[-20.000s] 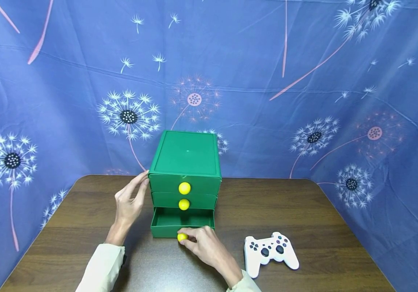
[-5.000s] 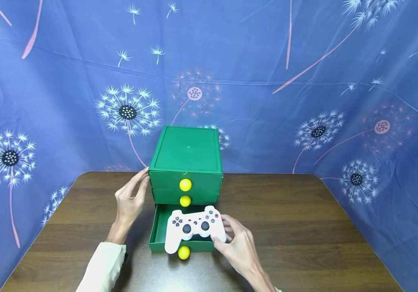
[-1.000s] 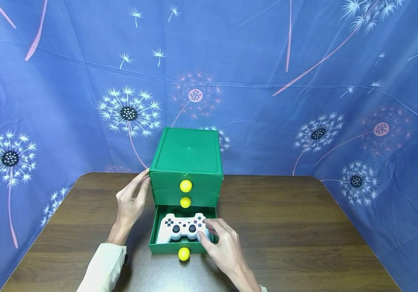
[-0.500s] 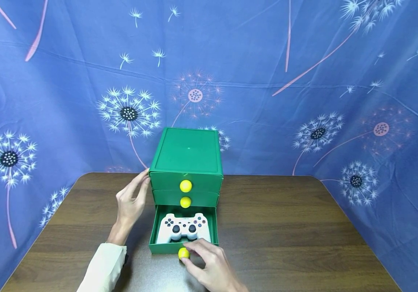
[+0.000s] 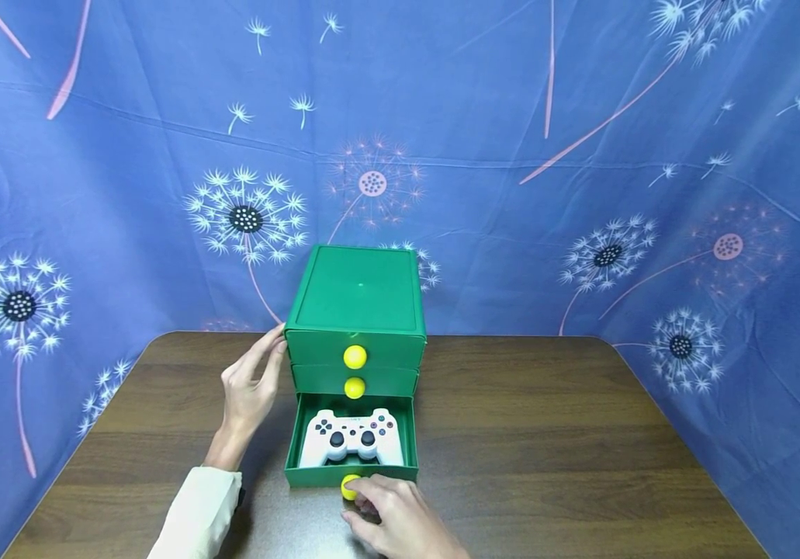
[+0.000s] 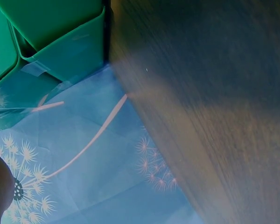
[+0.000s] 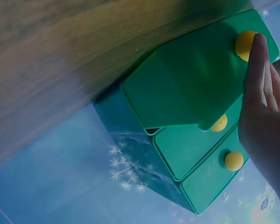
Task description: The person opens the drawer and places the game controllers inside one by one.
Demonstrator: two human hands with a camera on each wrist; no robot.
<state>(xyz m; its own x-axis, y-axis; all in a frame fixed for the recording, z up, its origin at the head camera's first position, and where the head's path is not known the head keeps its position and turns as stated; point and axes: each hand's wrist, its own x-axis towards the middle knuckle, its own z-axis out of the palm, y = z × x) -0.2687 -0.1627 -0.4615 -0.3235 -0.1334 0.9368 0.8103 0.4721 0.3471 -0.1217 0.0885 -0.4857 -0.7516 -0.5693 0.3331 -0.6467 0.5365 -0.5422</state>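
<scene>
A green cabinet of small drawers (image 5: 361,299) stands on the table, its bottom drawer (image 5: 309,475) pulled out. Inside that drawer a white game controller (image 5: 352,427) lies flat, buttons up. My right hand (image 5: 403,514) is at the bottom drawer's yellow knob (image 5: 347,491); its fingertips touch the front of the knob, with the thumb apart below. The right wrist view shows the fingers (image 7: 255,70) extended against that knob. My left hand (image 5: 247,392) rests its fingertips on the cabinet's upper left front edge. The two upper drawers are closed.
Yellow knobs mark the top drawer (image 5: 316,353) and middle drawer (image 5: 316,379). The brown wooden table (image 5: 546,442) extends to both sides. Behind it hangs a blue cloth (image 5: 476,233) printed with dandelions.
The controller went from the table at right, in my right hand, into the bottom drawer, which came further out. My right hand then let go and moved to the knob. My left hand stayed.
</scene>
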